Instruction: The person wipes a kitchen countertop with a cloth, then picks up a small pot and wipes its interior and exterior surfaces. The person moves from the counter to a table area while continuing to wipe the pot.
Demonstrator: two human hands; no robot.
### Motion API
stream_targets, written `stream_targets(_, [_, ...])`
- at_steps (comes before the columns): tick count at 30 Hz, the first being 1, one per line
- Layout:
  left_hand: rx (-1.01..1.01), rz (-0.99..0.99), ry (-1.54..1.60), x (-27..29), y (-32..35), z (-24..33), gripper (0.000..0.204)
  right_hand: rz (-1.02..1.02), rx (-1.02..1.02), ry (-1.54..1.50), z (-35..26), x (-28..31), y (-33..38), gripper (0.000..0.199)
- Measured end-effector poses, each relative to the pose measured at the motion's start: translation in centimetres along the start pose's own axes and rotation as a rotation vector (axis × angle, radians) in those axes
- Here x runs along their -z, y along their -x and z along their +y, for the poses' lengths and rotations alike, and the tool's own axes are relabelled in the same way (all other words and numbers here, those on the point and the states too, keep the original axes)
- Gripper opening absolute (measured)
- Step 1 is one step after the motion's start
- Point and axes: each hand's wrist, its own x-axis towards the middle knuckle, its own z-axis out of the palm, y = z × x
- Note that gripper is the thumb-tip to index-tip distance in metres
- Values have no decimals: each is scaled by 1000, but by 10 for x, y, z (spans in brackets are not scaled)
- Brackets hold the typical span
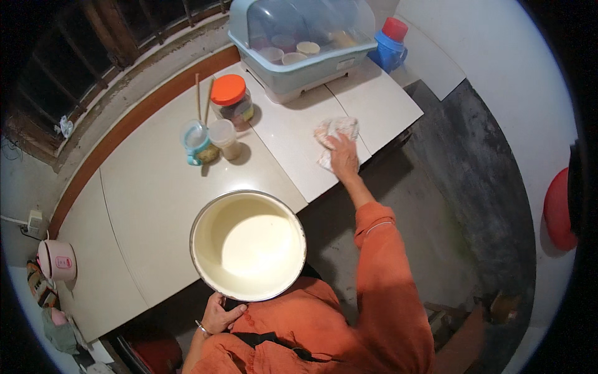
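A deep cream enamel pot (249, 243) with a dark rim is tilted so that its bare inside faces up, close to my body at the table's front edge. My left hand (221, 315), wearing a bracelet, is closed at the pot's near rim, with some fingers hidden beneath it. Farther right, my arm reaches out over the white table (168, 206). There my right hand (344, 157) presses down on a crumpled white cloth (336, 129) with a pinkish pattern, its fingers bent into the fabric near the right front edge.
At the back stands a light-blue dish box (299, 65) with a clear lid and cups inside. Left of it are an orange-lidded jar (230, 100), a lidded plastic cup (224, 138) and a blue-handled container (198, 144). A blue jug (389, 50) and a pink cooker (58, 260) flank the table.
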Motion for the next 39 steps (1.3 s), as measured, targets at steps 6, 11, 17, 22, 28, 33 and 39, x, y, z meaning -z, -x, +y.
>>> stream_targets(6, [-121, -58, -161, -30, -17, -6, 39, 102, -196, -119, 40, 23, 40, 41])
stream_targets(11, [-69, -130, -202, -41, -21, -1, 38, 217, -361, -291, 52, 20, 146, 37])
stream_targets(17, [77, -239, -216, -29, -15, -3, 37, 113, -1500, -821, 16, 19, 348, 35])
stream_targets(22, [17, -423, -368, -6, -10, -26, 44, 535, -1708, -1319, -84, 65, 440, 33])
stream_targets(28, [-37, -695, -650, -1, 3, -45, 40, 841, -1645, -1189, -171, 115, 509, 28])
stream_targets(33, [20, -990, -724, -23, 34, -47, 35, 1086, -1470, -880, -230, 121, 598, 27])
stream_targets(39, [-1, -1126, -938, -59, 82, -86, 31, 971, -1096, -574, -290, 161, 664, 40])
